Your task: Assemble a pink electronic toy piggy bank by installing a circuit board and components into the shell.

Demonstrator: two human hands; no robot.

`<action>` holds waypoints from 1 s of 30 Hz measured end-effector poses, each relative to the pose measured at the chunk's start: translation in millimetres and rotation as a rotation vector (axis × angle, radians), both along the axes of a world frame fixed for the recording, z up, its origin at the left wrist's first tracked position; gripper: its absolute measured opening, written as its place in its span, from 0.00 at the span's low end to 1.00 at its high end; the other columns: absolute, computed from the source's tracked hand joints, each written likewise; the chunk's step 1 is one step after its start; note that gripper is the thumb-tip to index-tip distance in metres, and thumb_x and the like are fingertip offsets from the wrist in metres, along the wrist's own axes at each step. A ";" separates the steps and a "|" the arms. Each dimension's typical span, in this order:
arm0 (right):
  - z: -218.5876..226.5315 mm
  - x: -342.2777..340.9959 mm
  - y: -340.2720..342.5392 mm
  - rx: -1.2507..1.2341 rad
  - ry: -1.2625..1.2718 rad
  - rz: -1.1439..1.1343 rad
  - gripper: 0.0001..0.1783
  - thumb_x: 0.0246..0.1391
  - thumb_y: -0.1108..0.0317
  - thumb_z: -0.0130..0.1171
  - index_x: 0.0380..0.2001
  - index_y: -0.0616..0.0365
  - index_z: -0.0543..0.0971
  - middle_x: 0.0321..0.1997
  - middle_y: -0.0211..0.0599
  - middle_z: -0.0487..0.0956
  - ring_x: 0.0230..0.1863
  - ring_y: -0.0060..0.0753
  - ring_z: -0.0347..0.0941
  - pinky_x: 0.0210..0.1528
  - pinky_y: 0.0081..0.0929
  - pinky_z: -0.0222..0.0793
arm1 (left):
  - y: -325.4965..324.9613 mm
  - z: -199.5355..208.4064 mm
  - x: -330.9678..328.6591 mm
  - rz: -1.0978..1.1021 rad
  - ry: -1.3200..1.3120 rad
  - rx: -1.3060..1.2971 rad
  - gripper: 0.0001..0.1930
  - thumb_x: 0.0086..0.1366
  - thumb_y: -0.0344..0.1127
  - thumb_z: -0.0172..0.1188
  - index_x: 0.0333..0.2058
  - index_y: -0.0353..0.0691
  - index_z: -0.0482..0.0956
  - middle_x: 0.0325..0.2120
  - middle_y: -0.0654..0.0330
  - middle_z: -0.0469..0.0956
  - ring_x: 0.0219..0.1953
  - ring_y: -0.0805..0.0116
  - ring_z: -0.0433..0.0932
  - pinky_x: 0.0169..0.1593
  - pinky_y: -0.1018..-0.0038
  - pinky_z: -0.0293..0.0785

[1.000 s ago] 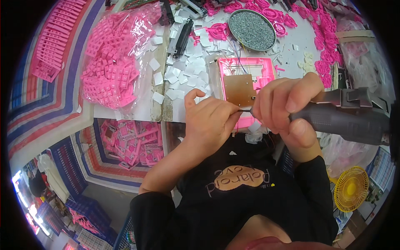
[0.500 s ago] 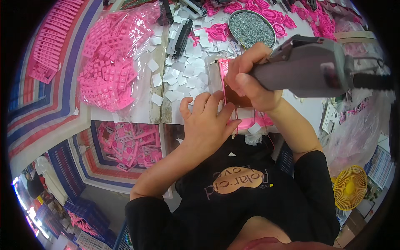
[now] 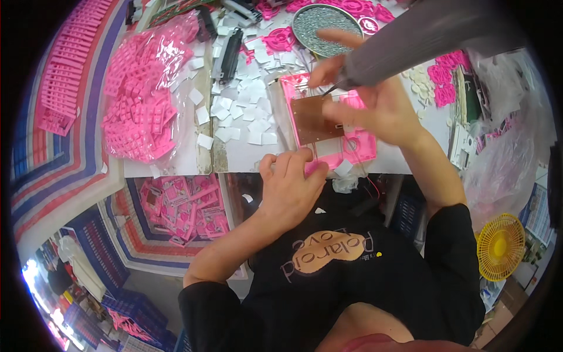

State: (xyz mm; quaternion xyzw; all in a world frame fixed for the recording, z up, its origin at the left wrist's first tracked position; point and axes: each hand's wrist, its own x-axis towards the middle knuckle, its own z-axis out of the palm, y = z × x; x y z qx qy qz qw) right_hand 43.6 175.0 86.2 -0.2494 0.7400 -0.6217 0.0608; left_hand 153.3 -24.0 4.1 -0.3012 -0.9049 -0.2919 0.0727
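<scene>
A pink plastic housing [image 3: 365, 146] lies at the bench's front edge, with a brown circuit board [image 3: 316, 126] in it and thin wires around the board. My left hand [image 3: 291, 186] pinches the housing's near left corner between thumb and fingers. Over the board, my right hand [image 3: 381, 108] has its fingers spread, the thumb above the board's right side. A grey electric screwdriver [image 3: 422, 47] hangs slanted across this hand and hides part of it. Its thin tip points at the board's far edge; whether it touches cannot be told.
White square pieces [image 3: 252, 111] are scattered left of the housing. A round tin of small screws [image 3: 325, 26] stands behind it. A clear bag of pink keypads [image 3: 141, 100] sits at left, above a bin of pink assemblies [image 3: 185, 208]. A yellow fan [image 3: 500, 246] is at lower right.
My right hand has loosened from the screwdriver, its fingers now spread. The screwdriver has swung up, and more of the board shows. My left hand has slid down to the housing's near corner.
</scene>
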 end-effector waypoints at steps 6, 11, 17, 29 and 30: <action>-25.1 61.1 43.8 0.667 0.400 0.193 0.27 0.40 0.73 0.68 0.49 0.55 0.77 0.46 0.31 0.78 0.55 0.45 0.68 0.56 0.41 0.68 | -9.8 24.3 -19.7 -0.102 -0.097 0.026 0.14 0.50 0.33 0.71 0.36 0.45 0.80 0.40 0.59 0.74 0.40 0.61 0.75 0.49 0.60 0.60; -52.5 60.5 43.2 0.472 0.403 0.024 0.09 0.45 0.72 0.68 0.33 0.55 0.81 0.36 0.32 0.78 0.48 0.42 0.71 0.49 0.37 0.69 | 1.7 30.1 -32.8 -0.115 -0.136 0.073 0.10 0.54 0.31 0.69 0.36 0.44 0.80 0.35 0.64 0.77 0.39 0.64 0.75 0.48 0.64 0.60; -41.8 38.7 32.6 0.400 0.161 0.028 0.06 0.50 0.72 0.67 0.32 0.57 0.80 0.33 0.36 0.72 0.42 0.38 0.68 0.43 0.32 0.68 | -0.6 30.1 -55.6 -0.093 -0.280 0.168 0.06 0.58 0.29 0.66 0.36 0.42 0.83 0.33 0.64 0.80 0.37 0.65 0.77 0.47 0.66 0.60; -46.4 29.4 32.9 0.424 0.167 0.120 0.07 0.47 0.70 0.67 0.29 0.56 0.79 0.32 0.34 0.73 0.43 0.39 0.68 0.47 0.35 0.65 | 1.3 29.4 -66.9 -0.117 -0.340 0.186 0.06 0.57 0.33 0.69 0.32 0.45 0.82 0.30 0.67 0.80 0.35 0.67 0.77 0.44 0.66 0.58; -48.6 30.0 32.7 0.418 0.197 0.119 0.06 0.46 0.70 0.67 0.29 0.55 0.79 0.32 0.34 0.74 0.43 0.39 0.69 0.48 0.35 0.64 | 3.1 28.8 -65.5 -0.084 -0.314 0.191 0.05 0.57 0.34 0.70 0.32 0.46 0.82 0.29 0.68 0.79 0.34 0.68 0.76 0.44 0.65 0.57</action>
